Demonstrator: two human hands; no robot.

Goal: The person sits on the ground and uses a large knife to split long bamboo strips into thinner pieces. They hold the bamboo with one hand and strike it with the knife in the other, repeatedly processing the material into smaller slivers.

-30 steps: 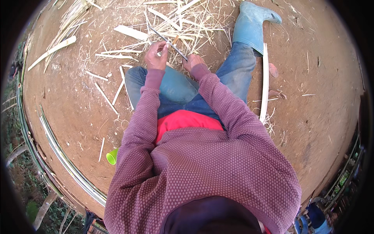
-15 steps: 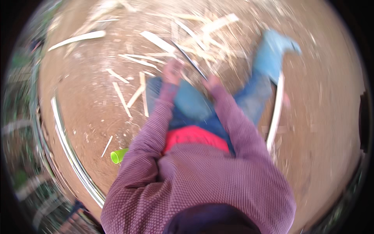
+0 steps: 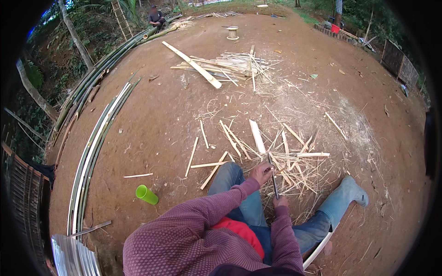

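Note:
My right hand [image 3: 280, 201] is closed round the handle end of a long, thin, dark-bladed knife [image 3: 275, 181], whose blade points away from me. Just left of the blade, my left hand [image 3: 262, 174] has its fingers drawn together near the knife; a small pale bit shows at the fingertips, too small to name. Beyond that hand is a wide pale bamboo strip [image 3: 257, 137]; whether it touches the fingers I cannot tell. Split bamboo sticks [image 3: 294, 161] and thin shavings lie scattered in front of my legs.
A green cup [image 3: 147, 194] lies tipped on the dirt to my left, near long bamboo strips [image 3: 99, 152]. Farther out are a pile of split bamboo [image 3: 225, 64], a spool-like stool [image 3: 233, 33] and bamboo poles [image 3: 106, 60]. A person [image 3: 156, 17] sits at the far left.
The view has swung left and up, showing more of the yard, and is sharper. My hands now appear lower and farther right, still close together, with the knife in the right one.

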